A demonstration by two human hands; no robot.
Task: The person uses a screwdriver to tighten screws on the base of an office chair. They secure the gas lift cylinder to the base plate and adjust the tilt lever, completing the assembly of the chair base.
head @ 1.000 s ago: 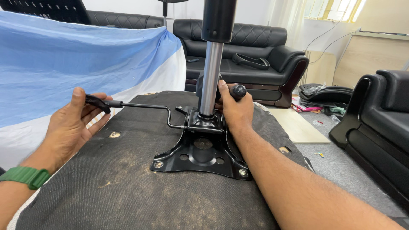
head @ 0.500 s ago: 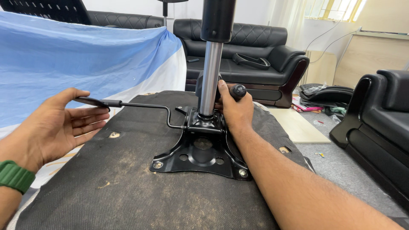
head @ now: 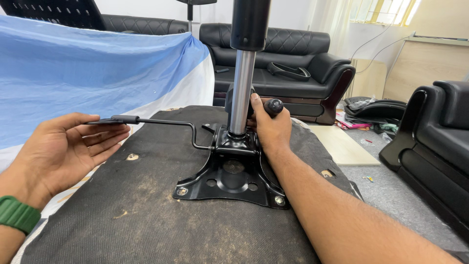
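An upturned office chair seat [head: 161, 215] with a dusty black fabric underside lies before me. A black metal tilt mechanism plate [head: 229, 178] is bolted onto it, and a chrome gas cylinder [head: 242, 93] rises from it. My right hand [head: 268, 129] grips the mechanism beside the cylinder, next to a black knob [head: 273, 106]. A thin black lever [head: 156, 122] runs left from the mechanism. My left hand [head: 66, 151] is open, palm up, its fingertips just under the lever's flat handle end [head: 105, 121]. A green wristband [head: 17, 215] sits on that wrist.
Blue and white cloth [head: 88, 68] drapes over something at the left. A black sofa [head: 293, 58] stands behind, a black armchair [head: 435, 142] at the right. A light wooden board [head: 342, 144] and small clutter lie on the grey floor.
My left hand let go of the lever handle, opened and drew back to the left. The right hand kept its hold on the mechanism.
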